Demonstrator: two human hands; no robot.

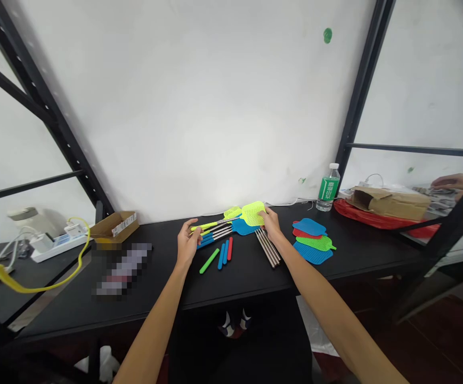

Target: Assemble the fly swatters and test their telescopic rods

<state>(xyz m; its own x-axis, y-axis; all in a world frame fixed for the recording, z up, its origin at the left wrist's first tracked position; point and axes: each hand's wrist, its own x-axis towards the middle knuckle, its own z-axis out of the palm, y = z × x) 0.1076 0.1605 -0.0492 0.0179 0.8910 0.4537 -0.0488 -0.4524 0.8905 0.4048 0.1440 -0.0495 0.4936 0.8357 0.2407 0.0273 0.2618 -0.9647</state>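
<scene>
My right hand point(270, 221) grips the edge of a yellow-green fly swatter head point(252, 213), with the thumb on its perforated face. Its thin metal rod runs left to a yellow-green handle point(204, 226). My left hand point(188, 242) is beside that handle's end, fingers apart and curved. Beneath lie more fly swatters, among them one with a blue head point(244, 228) and blue handles point(204, 242). Nearer me are a green handle point(209, 261), several blue handles point(223, 255) and a red handle point(230, 249). Metal rods point(267, 248) lie in a row below my right hand.
Loose blue, red and green swatter heads point(314, 252) are piled to the right. Behind them stands a water bottle point(328, 188). An open cardboard box point(115, 228), a power strip point(61, 246) and a yellow cable point(82, 250) are left. Another person's hand point(453, 181) shows far right.
</scene>
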